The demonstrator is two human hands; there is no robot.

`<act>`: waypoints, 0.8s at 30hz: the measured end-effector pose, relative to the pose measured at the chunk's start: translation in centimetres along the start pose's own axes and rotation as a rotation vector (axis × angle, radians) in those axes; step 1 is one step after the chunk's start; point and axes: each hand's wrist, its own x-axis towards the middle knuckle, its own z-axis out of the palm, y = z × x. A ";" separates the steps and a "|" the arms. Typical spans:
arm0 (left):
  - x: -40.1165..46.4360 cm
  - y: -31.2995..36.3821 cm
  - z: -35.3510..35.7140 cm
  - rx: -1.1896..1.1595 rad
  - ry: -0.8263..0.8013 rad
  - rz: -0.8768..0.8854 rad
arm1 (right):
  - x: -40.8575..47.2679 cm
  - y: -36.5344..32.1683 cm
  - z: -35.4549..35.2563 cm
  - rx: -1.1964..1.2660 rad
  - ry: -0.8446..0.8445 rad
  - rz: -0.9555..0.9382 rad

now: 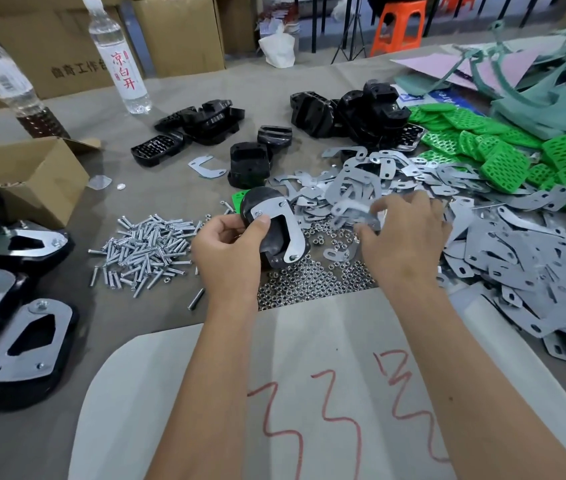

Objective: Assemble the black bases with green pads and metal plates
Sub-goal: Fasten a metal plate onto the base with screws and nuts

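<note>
Black base (267, 233), plate seemingly screwed on

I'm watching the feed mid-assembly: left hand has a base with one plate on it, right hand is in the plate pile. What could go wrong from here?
1. The right hand pinches a metal plate out of a tangled pile; neighbours may lift with it or fall among the nuts.
2. The left hand holds the black base tilted, so its fitted plate and screws could shift if they are not yet tightened.
</note>
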 end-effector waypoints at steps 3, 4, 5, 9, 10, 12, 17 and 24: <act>-0.1 0.1 -0.1 -0.028 -0.006 -0.014 | -0.1 0.2 -0.2 0.104 0.004 -0.014; -0.1 0.1 -0.1 -0.037 -0.005 -0.019 | -0.2 0.2 -0.1 0.162 0.007 -0.036; -0.1 0.1 -0.1 -0.048 -0.004 -0.024 | -0.3 0.2 -0.1 0.228 0.026 -0.071; -0.1 0.2 0.0 -0.071 -0.004 -0.031 | -0.3 0.0 0.0 0.473 0.201 -0.185; 0.0 0.2 0.0 -0.071 -0.004 -0.032 | -0.3 0.0 -0.1 0.533 0.248 -0.194; 0.0 0.3 0.0 -0.071 0.000 -0.034 | -0.2 0.0 -0.2 0.661 0.310 -0.184; 0.0 0.3 -0.1 -0.077 0.008 -0.044 | 0.3 0.4 -0.2 0.954 0.338 -0.066; -0.2 0.6 -0.1 -0.044 -0.041 -0.060 | -0.4 -0.8 -0.2 1.530 0.011 0.119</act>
